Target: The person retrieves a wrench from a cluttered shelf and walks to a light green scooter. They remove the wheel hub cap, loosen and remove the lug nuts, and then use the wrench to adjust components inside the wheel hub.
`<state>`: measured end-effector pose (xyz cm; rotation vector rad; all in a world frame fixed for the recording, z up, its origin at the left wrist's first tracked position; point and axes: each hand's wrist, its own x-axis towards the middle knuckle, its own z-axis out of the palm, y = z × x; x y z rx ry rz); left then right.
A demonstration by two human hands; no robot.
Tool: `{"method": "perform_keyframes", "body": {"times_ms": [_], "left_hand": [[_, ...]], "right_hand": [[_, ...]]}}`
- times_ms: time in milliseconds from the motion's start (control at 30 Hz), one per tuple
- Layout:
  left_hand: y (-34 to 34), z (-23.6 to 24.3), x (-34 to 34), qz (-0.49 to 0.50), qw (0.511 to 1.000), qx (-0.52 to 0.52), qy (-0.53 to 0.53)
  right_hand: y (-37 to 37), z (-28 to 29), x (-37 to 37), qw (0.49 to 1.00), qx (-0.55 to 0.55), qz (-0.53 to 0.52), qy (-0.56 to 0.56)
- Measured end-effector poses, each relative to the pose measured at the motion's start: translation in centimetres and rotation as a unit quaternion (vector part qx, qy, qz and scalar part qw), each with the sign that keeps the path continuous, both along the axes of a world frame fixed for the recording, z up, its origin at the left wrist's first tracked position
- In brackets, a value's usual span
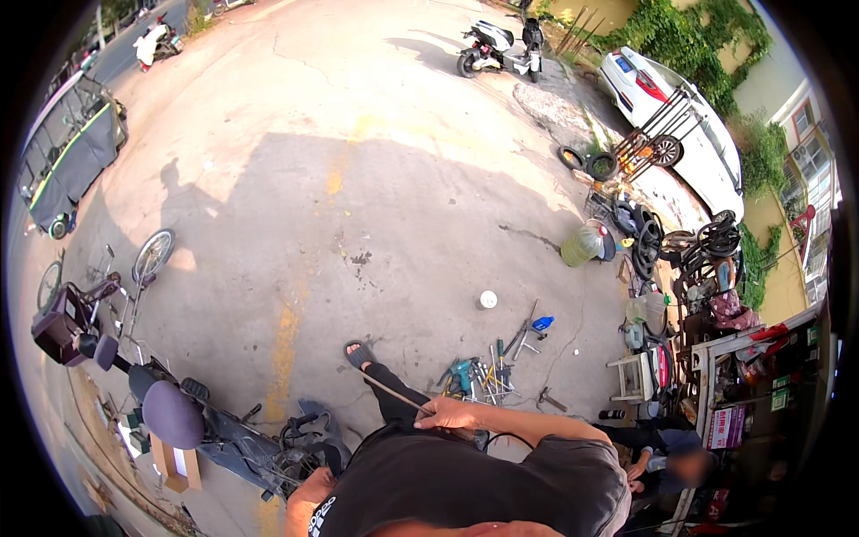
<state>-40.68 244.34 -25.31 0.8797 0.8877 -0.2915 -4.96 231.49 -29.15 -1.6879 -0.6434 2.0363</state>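
My right hand (434,413) is closed on a thin pale rod (394,394) in front of my dark shirt; the rod slants up-left toward my sandaled foot (358,353). My left hand (315,483) is low at the left beside the partly dismantled dark electric scooter (259,447); its fingers are too hidden to read. A teal power tool (459,376) lies among several wrenches and screwdrivers (492,380) on the pavement ahead, with a hammer (550,401) to their right.
Left: a bicycle (152,255), purple seat (174,413), cardboard box (170,461) and cart (72,152). Right: a cluttered stall (761,394), a seated person (676,465), stool (631,376), water jug (582,246), tires (599,166) and white car (644,89). A white tub (488,299) stands mid-pavement.
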Motion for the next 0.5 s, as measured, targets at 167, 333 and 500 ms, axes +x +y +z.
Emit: {"method": "perform_keyframes", "body": {"times_ms": [167,333,500], "left_hand": [[8.9,-11.1,-5.2,-0.059,0.997,0.046,0.037],[17.9,-6.3,2.1,0.036,0.983,0.156,0.094],[24.5,-12.8,4.6,0.075,0.965,0.18,0.176]], "right_hand": [[13.3,1.9,6.4,0.997,-0.02,0.069,0.041],[22.3,-3.0,10.8,0.968,0.014,0.168,-0.186],[28.7,-3.9,12.2,0.988,-0.113,0.024,-0.102]]}}
